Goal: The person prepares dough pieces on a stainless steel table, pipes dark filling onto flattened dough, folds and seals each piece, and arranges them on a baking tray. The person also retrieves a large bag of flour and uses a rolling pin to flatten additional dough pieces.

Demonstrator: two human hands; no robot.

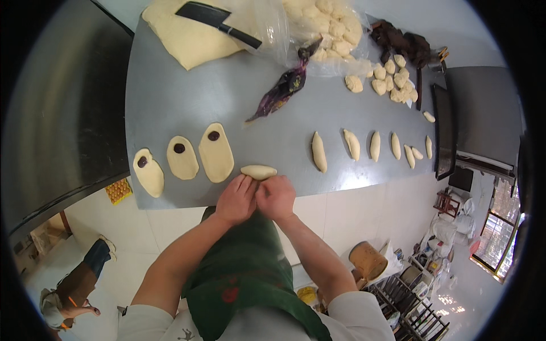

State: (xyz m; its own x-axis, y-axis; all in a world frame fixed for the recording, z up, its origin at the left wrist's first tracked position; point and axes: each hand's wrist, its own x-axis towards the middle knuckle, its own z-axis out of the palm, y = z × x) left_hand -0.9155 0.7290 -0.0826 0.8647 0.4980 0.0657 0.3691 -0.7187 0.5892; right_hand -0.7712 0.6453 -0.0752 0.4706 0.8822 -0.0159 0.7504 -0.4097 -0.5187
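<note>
A spindle-shaped roll of pale dough (259, 171) lies sideways near the table's front edge. My left hand (237, 198) holds the near side of that roll with its fingertips, fingers close together. Beside it, my right hand (276, 197) is curled, with its fingers against the roll's right part. The thumbs meet between the hands, and the underside of the roll is hidden. To the left are three flattened dough ovals, one a long oval (217, 157), another a shorter oval (182, 162), and the leftmost oval (150, 177). Each bears a dark dab of filling (213, 136) near its far end.
Several dough rolls (319, 152) line the steel table (192, 98) to the right. Behind lie a dark piping bag (283, 87), a cleaver (217, 23) on a dough sheet (183, 38), and bagged dough lumps (337, 27). A person (79, 281) is at lower left.
</note>
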